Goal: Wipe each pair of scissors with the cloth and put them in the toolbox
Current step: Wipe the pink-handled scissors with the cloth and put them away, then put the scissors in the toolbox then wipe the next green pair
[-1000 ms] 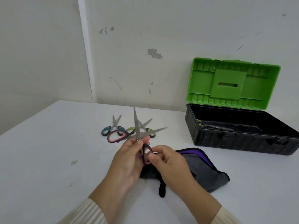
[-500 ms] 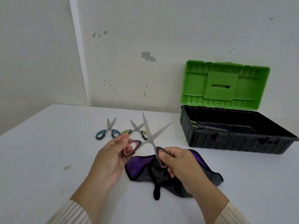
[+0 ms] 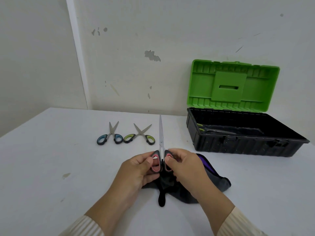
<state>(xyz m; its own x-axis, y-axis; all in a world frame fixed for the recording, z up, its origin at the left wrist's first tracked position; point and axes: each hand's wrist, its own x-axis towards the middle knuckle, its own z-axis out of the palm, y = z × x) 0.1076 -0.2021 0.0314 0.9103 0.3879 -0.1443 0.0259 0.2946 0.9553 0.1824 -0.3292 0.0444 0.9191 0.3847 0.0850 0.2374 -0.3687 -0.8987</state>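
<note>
Head view shows the left hand point(image 3: 136, 169) and the right hand point(image 3: 185, 166) each pinching one loop of the pink scissors point(image 3: 161, 150), so both hands are clamped on that pair. The blades are shut together and point straight away from the person, up above the table point(image 3: 51, 159). The cloth point(image 3: 214, 179) lies on the table right under the hands, dark grey with a bit of purple showing. The blue scissors point(image 3: 110, 136) and the green scissors point(image 3: 140, 136) lie side by side on the table, a little open, waiting for their turn. The toolbox point(image 3: 242, 145) sits to the right with its green lid point(image 3: 233, 84) up, and one pair of scissors point(image 3: 216, 131) lies inside it near the left end. I think the step now is getting this pair ready to go in the box. To do it well, keep the blades shut, keep fingers off the sharp edges, hold it by the loops and lay it down flat beside the other pair, not drop it. I cannot tell if the blades are clean. Much of the cloth is hidden under the hands, and the dark floor of the box is hard to make out
</note>
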